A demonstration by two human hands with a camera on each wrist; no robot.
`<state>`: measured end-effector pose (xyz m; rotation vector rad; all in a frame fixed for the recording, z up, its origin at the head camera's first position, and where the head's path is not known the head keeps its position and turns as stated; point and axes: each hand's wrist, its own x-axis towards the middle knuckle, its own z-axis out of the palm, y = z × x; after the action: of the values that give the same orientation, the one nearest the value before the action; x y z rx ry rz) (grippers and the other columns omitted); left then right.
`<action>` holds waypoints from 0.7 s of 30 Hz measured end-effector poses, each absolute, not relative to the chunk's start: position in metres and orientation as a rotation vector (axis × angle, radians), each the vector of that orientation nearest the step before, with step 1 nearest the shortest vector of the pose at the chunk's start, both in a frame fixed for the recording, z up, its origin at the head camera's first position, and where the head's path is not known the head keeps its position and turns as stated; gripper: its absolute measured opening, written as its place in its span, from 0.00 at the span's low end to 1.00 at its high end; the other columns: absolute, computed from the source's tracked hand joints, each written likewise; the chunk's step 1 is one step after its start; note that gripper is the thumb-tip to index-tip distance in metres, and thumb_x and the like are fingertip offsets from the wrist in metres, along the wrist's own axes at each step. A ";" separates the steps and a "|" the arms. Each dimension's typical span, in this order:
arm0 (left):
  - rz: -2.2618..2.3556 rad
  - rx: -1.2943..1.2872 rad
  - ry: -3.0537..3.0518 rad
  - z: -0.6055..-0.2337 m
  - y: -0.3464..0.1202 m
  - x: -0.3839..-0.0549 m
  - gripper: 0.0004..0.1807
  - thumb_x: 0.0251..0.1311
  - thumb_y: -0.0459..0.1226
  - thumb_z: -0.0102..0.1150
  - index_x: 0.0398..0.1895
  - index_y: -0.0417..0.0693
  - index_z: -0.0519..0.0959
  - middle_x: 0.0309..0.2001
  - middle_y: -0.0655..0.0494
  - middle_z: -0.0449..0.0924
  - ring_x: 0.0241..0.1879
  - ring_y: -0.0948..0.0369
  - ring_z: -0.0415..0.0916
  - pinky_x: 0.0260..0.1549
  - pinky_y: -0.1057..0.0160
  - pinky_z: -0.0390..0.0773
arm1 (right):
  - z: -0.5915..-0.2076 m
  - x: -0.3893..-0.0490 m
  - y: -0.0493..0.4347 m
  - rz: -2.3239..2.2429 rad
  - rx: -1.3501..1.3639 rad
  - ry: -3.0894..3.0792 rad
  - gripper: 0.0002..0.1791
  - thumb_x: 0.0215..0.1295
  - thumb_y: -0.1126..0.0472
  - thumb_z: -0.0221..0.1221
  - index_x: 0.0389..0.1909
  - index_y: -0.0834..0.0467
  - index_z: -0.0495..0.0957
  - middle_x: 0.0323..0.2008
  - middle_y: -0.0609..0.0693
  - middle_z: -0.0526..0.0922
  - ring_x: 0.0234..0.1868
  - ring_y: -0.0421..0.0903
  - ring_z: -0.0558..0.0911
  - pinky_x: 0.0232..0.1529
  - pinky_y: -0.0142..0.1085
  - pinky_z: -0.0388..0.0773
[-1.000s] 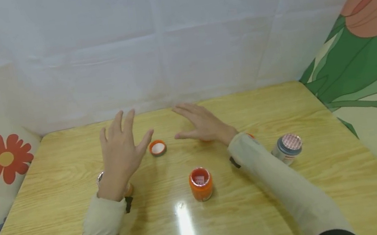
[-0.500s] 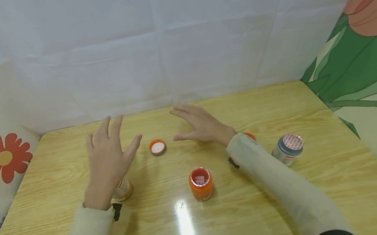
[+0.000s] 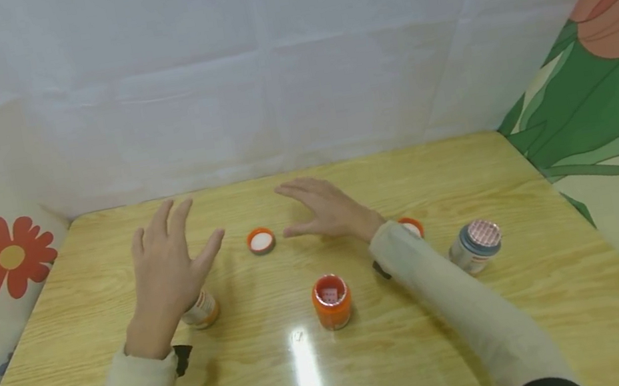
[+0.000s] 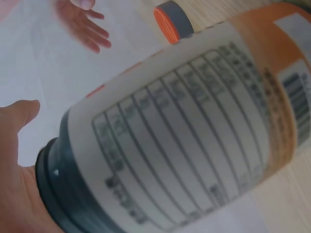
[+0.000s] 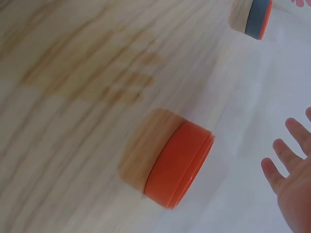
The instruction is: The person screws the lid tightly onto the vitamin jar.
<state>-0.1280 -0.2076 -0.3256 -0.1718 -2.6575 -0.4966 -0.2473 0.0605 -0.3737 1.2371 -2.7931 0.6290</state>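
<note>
My left hand [image 3: 166, 269] hovers with fingers spread, holding nothing. Under it stands a labelled bottle [image 3: 204, 311] with an orange base; the hand hides its top in the head view. The left wrist view shows the same bottle [image 4: 180, 136] large, with a dark grey-blue neck. My right hand [image 3: 330, 208] is raised over the back of the table, fingers extended, with nothing in it. Between the hands lies a round lid [image 3: 260, 242], orange-rimmed and white inside. A second lid [image 3: 412, 226], partly covered by the right sleeve, appears as an orange lid [image 5: 180, 162] in the right wrist view.
An orange jar [image 3: 333, 314] stands uncapped at the middle, a pale dotted thing inside. On the right is a grey-necked bottle [image 3: 473, 248] with a pinkish checked seal. White sheeting [image 3: 266, 112] hangs behind the wooden table [image 3: 433, 362].
My left hand has moved left and slightly toward me, uncovering more of the bottle beneath it. The right hand has shifted slightly left, and more of the right-hand lid shows.
</note>
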 end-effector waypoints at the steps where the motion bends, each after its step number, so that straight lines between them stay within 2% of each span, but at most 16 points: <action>1: -0.499 -0.170 -2.653 -0.326 -0.209 -0.127 0.37 0.63 0.52 0.61 0.70 0.45 0.64 0.70 0.34 0.62 0.64 0.33 0.64 0.66 0.29 0.53 | -0.374 -0.247 0.060 0.624 1.239 -2.794 0.47 0.61 0.33 0.61 0.75 0.52 0.59 0.75 0.52 0.62 0.77 0.52 0.60 0.77 0.52 0.54; 11: -0.484 -0.176 -2.618 -0.328 -0.220 -0.118 0.36 0.59 0.48 0.66 0.67 0.43 0.67 0.66 0.33 0.67 0.65 0.37 0.65 0.63 0.28 0.57 | -0.377 -0.245 0.052 0.620 1.252 -2.807 0.46 0.61 0.36 0.62 0.75 0.53 0.60 0.74 0.54 0.64 0.76 0.52 0.61 0.77 0.51 0.54; 21: -0.524 -0.174 -2.651 -0.332 -0.230 -0.108 0.38 0.59 0.48 0.67 0.68 0.41 0.67 0.66 0.33 0.66 0.61 0.36 0.67 0.59 0.30 0.59 | -0.378 -0.244 0.045 0.625 1.285 -2.830 0.47 0.61 0.35 0.62 0.75 0.53 0.59 0.74 0.53 0.64 0.76 0.53 0.60 0.77 0.52 0.53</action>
<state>-0.1082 -0.2298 -0.3318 -0.1744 -2.6511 -0.5241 -0.2444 0.0446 -0.3776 1.2854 -2.8304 0.6253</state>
